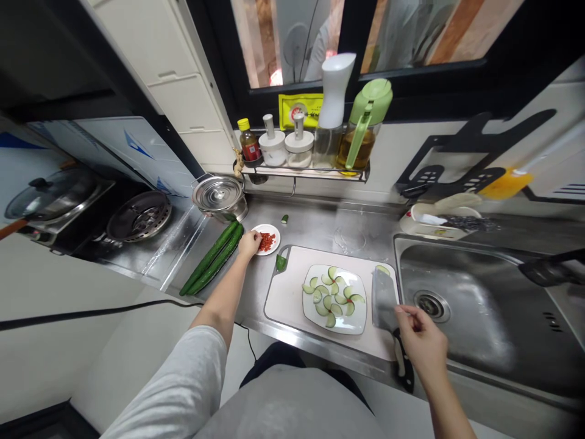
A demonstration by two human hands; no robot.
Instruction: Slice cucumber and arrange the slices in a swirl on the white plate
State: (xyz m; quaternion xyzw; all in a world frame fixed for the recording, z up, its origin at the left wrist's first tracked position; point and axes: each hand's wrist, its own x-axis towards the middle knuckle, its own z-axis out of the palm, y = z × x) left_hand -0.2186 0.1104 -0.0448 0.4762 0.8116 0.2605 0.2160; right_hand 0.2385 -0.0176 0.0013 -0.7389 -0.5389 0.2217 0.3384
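My left hand (pixel 249 242) reaches over the rim of a small white plate (pixel 275 229), its fingers pinched at the chopped red chili (pixel 267 242). On a pale cutting board (pixel 284 299) lies a square white plate (pixel 315 322). Crescent cucumber slices (pixel 331 303) form flower-like clusters on it, with red bits at some centres. My right hand (pixel 423 342) hovers by the board's right edge, fingers curled together; anything between them is too small to make out. Near it, a cleaver (pixel 384 299) lies on the board, its handle past the front edge.
Two whole cucumbers (pixel 214 259) lie left of my left hand, before a steel pot (pixel 219 198). Cucumber ends (pixel 281 263) sit at the board's corner. A sink (pixel 475 323) is on the right, a seasoning rack (pixel 306 171) behind, a gas burner (pixel 139 216) at left.
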